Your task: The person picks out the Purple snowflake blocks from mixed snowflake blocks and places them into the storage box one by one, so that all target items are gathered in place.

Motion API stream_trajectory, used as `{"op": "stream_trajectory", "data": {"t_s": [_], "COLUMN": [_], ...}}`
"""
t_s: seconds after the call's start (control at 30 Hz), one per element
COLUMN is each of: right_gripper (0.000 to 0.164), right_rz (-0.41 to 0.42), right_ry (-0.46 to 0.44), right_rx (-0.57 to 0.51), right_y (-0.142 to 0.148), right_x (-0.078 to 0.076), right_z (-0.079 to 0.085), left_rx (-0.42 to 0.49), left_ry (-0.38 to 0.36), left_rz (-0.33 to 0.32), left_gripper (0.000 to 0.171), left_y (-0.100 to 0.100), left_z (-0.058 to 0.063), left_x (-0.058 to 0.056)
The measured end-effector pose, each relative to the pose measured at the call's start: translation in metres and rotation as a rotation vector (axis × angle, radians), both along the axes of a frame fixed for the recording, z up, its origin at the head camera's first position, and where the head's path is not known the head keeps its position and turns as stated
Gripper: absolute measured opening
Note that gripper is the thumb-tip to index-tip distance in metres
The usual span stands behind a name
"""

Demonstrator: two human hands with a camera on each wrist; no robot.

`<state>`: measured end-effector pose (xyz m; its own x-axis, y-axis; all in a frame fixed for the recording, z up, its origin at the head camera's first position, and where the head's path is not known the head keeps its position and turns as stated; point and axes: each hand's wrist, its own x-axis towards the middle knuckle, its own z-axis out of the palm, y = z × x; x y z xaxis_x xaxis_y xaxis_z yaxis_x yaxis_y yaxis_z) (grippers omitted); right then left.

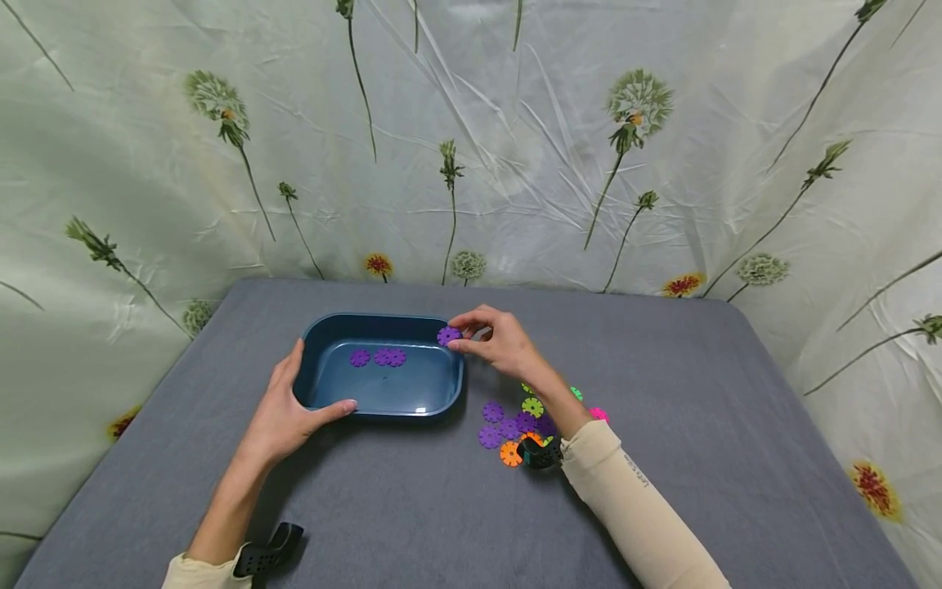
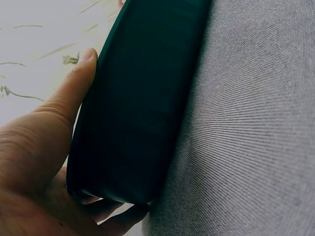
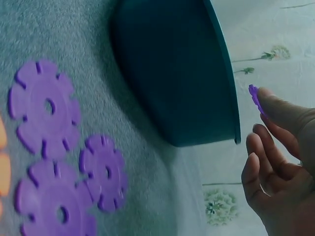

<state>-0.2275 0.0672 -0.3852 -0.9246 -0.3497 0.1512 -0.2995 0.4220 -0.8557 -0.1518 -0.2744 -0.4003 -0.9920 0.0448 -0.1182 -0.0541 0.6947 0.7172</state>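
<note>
A dark blue plastic tub (image 1: 390, 394) stands on the grey cloth. My left hand (image 1: 285, 413) grips its left end, thumb along the front rim and the other fingers round the end wall. Between thumb and fingertips, my right hand (image 1: 504, 342) pinches a purple notched disc (image 1: 447, 336) at the tub's right rim. In the right wrist view this purple disc (image 3: 255, 98) is nearly edge-on beside the rim. Inside, several purple discs (image 1: 360, 358) lie flat on the tub's floor, two of them overlapping.
Right of the tub lies a loose pile of notched discs: purple (image 1: 491, 412), orange (image 1: 511, 454), yellow-green (image 1: 532, 406) and pink (image 1: 598, 414). My right forearm covers part of it. Behind the grey-covered table (image 1: 699, 393) hangs a flowered curtain (image 1: 515, 164).
</note>
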Motion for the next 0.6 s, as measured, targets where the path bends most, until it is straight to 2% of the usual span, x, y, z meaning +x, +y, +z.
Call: {"op": "stream_trajectory", "data": {"t_s": [0.37, 0.6], "right_gripper": [0.03, 0.031], "right_rz": [0.021, 0.035], "right_ry": [0.067, 0.075], "right_rx": [0.044, 0.058], "right_y": [-0.022, -0.029], "right_x": [-0.001, 0.0], "right_z": [-0.002, -0.001], "left_rx": [-0.012, -0.005], "left_ry": [-0.004, -0.004], "left_rz": [0.005, -0.001], "left_gripper": [0.135, 0.134], "left_y": [0.0, 0.0], "left_z": [0.0, 0.0], "left_x": [0.003, 0.0]}}
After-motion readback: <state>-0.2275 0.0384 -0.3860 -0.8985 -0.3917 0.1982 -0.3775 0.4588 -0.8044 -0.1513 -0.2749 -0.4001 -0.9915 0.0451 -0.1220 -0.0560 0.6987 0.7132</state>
